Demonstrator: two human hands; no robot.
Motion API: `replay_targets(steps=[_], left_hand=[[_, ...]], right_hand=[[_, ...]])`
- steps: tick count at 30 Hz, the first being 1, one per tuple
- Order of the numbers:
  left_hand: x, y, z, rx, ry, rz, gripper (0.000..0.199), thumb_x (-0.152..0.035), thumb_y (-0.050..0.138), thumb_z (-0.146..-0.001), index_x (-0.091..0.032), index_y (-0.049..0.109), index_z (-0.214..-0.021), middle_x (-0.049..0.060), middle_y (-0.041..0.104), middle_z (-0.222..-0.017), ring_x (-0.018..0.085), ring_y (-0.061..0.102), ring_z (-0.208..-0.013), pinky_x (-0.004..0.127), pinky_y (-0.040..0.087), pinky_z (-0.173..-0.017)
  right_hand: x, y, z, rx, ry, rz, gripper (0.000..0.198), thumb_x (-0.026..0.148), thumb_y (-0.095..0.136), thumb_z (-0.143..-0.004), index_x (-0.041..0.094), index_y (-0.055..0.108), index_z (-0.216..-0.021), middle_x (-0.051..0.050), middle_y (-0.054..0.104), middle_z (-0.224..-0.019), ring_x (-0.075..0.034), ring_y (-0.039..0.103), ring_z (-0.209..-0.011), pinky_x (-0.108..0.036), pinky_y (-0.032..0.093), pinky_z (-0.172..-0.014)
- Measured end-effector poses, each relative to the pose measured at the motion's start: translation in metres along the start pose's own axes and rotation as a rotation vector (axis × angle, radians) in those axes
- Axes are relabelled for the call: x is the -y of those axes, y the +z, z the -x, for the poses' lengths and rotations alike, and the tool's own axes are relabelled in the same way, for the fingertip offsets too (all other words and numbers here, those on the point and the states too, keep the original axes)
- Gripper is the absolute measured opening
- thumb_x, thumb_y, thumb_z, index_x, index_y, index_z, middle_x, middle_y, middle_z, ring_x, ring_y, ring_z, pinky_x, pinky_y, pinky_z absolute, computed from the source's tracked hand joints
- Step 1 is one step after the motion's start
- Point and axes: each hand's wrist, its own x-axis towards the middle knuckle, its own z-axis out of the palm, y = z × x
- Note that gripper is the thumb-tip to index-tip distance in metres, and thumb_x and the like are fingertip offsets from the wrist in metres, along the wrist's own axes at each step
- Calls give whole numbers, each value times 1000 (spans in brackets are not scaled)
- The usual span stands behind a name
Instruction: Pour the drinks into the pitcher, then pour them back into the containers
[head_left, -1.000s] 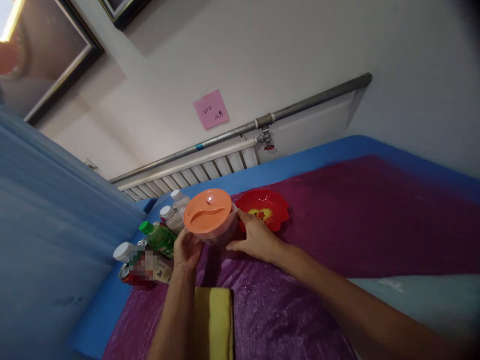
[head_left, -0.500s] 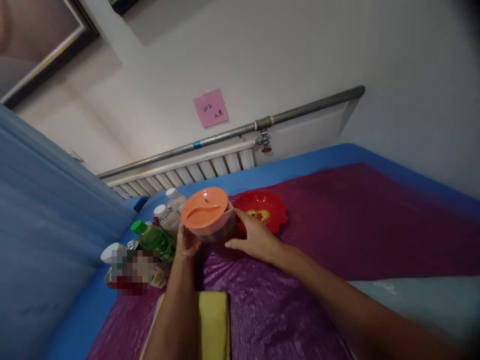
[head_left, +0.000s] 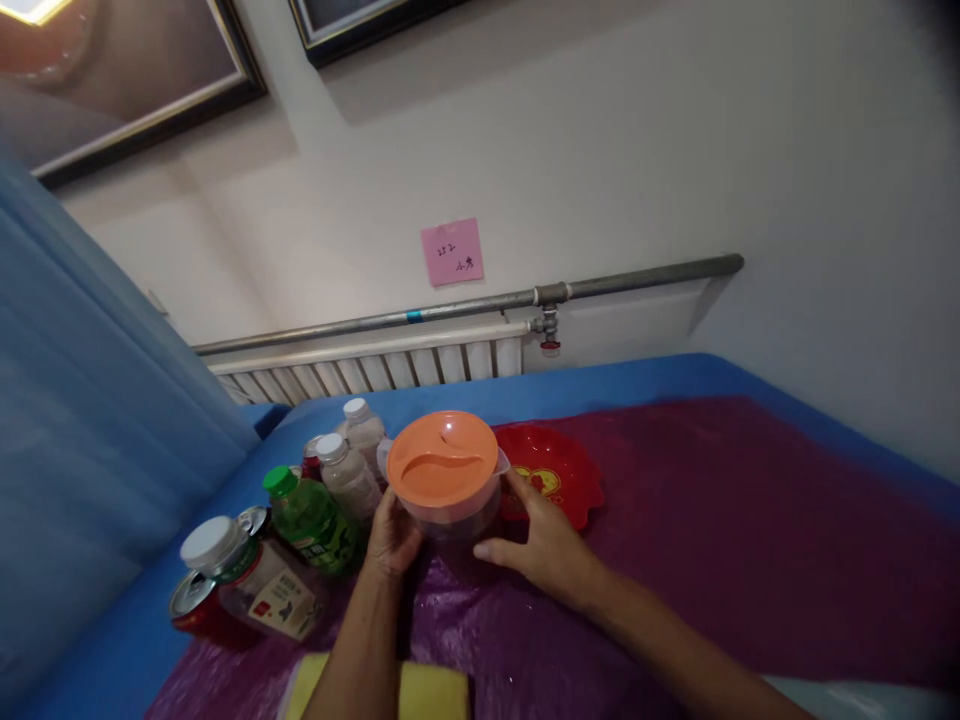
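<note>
A clear plastic pitcher with an orange lid (head_left: 442, 460) stands upright between my hands, above the purple plastic sheet. My left hand (head_left: 394, 540) is wrapped against its lower left side, some of the fingers hidden behind it. On the other side, my right hand (head_left: 544, 530) holds the pitcher near its spout, thumb in front and fingers toward the back. Just behind my right hand lies a red scalloped plate (head_left: 574, 475) with a yellow heart pattern, partly covered by the pitcher.
Left of the pitcher stand a green-capped bottle (head_left: 311, 520), white-capped clear bottles (head_left: 349, 475), a labelled jar (head_left: 259, 585) and a red can (head_left: 206, 610). A folded yellow cloth (head_left: 431, 690) lies under my left forearm. Behind are a radiator (head_left: 390, 368) and pipe; a blue curtain (head_left: 97, 420) hangs left.
The view has tilted upward, so everything sits lower in the picture. Both hands stay on the pitcher, which now appears more upright and a little to the right.
</note>
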Motion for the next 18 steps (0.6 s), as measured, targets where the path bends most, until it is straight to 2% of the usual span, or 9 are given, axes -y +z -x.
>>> replay_targets(steps=[4, 6, 9, 12, 18], left_hand=[[2, 11, 4, -49, 1, -17, 25, -25, 64, -80, -16, 75, -100, 9, 78, -100, 24, 72, -97, 38, 53, -97], [3, 16, 6, -59, -6, -32, 25, -25, 65, -79, -15, 75, -99, 10, 78, -100, 25, 72, -97, 40, 52, -98], [4, 22, 7, -69, -6, -56, 23, -20, 66, -76, -14, 75, -96, 10, 78, -97, 26, 72, -96, 40, 52, -99], [6, 29, 9, -65, 14, -72, 22, -16, 67, -74, -15, 75, -94, 9, 78, -97, 25, 72, -99, 38, 52, -100], [8, 37, 14, -61, 64, -73, 26, -19, 68, -76, -14, 75, -100, 9, 78, -100, 25, 69, -108, 36, 50, -101]], right_hand=[[2, 0, -1, 100, 4, -73, 69, 19, 75, -65, 22, 52, -129, -9, 65, -126, -28, 62, -115, -47, 48, -103], [2, -1, -1, 110, 7, -80, 64, 18, 74, -65, 22, 53, -125, -8, 66, -124, -27, 64, -113, -46, 49, -102], [4, -2, -1, 103, -7, -32, 62, 19, 75, -66, 22, 53, -123, -9, 64, -127, -28, 62, -115, -47, 48, -103], [5, -4, -1, 106, -38, 30, 68, 20, 77, -66, 22, 50, -129, -8, 65, -126, -28, 62, -116, -48, 47, -102], [4, -5, -1, 127, -76, 73, 69, 21, 75, -69, 22, 49, -133, -9, 62, -129, -27, 60, -118, -48, 45, -105]])
